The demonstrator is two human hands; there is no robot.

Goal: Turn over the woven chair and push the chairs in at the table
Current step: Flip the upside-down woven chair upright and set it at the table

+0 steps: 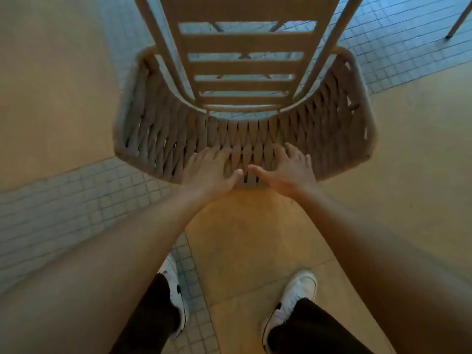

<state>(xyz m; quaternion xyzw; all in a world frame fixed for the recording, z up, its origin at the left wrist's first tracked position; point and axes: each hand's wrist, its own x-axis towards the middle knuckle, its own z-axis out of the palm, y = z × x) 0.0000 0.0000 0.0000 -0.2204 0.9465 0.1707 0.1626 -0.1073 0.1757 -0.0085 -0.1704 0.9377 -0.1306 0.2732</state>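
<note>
Your left hand (213,169) and right hand (287,171) lie flat, fingers spread, side by side on the curved back of the woven chair (245,129), thumbs nearly meeting; neither closes around anything. Beyond your fingertips the slatted seat (245,65) stretches away. Below your wrists, your white shoes (291,300) stand on tan floor (255,238).
</note>
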